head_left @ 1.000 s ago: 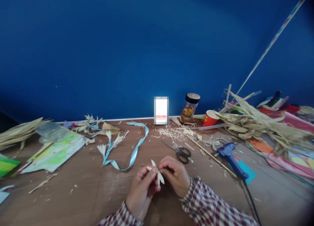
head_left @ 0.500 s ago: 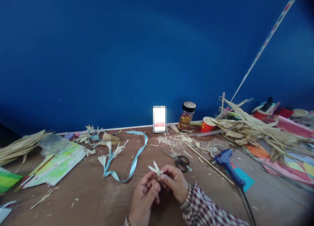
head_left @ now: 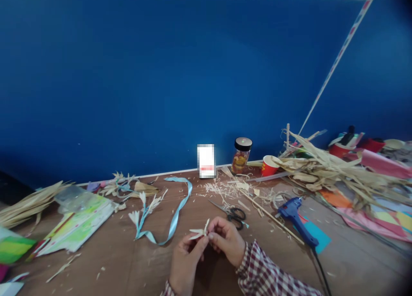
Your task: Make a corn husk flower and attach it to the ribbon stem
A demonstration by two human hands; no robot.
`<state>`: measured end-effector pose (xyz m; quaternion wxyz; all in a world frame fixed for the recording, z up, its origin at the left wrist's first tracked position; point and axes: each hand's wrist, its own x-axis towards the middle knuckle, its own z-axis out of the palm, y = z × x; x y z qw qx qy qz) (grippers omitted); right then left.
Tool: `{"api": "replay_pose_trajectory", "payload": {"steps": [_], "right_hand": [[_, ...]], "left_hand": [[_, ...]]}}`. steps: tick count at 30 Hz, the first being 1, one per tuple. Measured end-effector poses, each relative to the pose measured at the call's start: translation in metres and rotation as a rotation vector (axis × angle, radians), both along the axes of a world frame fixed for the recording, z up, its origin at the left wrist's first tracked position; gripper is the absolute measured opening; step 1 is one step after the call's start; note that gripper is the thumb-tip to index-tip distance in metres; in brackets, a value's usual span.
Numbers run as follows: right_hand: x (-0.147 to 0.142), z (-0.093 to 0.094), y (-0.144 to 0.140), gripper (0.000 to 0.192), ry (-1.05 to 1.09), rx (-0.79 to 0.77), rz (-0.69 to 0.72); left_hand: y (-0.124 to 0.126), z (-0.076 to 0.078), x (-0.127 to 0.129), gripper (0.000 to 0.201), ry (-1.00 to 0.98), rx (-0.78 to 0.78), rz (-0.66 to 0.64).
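Between my hands is a small pale flower of dried husk petals (head_left: pixel 200 233), with narrow petals spread to the left and upward. My left hand (head_left: pixel 188 259) pinches its base from the left, thumb against fingers. Meeting it from the right, my right hand (head_left: pixel 227 240) closes thumb and forefinger on the same base. The petals' lower ends are hidden by the fingertips. Black-handled scissors (head_left: pixel 233 214) lie just beyond my right hand. To the left, a light blue ribbon (head_left: pixel 175 221) is joined to a bunch of pale husk flowers (head_left: pixel 144 212).
A blue glue gun (head_left: pixel 298 221) with a black cord lies right, beside a thin stick (head_left: pixel 273 216). A lidded jar (head_left: pixel 241 156), a red paper cup (head_left: pixel 269 165) and a husk pile (head_left: pixel 334 165) stand behind. Painted paper (head_left: pixel 80 227) lies left; husk scraps (head_left: pixel 219 192) litter the table.
The petals have turned in my fingers: they pointed up and left, and now one points left and one up. My hands stay together. The view has shifted slightly.
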<state>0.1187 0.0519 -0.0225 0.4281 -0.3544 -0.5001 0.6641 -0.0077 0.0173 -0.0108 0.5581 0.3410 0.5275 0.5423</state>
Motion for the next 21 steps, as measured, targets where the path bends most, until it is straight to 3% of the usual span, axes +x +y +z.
{"api": "replay_pose_trajectory", "payload": {"steps": [5,13,21], "right_hand": [[0.001,0.002,0.0,0.032,0.013,-0.018,0.014],[0.001,-0.004,0.002,0.03,0.014,-0.033,0.018],[-0.001,-0.001,0.0,0.026,0.004,-0.053,0.001]], "left_hand": [[-0.002,0.004,-0.005,0.019,0.246,0.072,-0.04],[-0.003,0.007,-0.007,0.014,0.469,0.204,-0.084],[-0.007,0.001,-0.012,0.011,0.642,0.364,-0.039]]}}
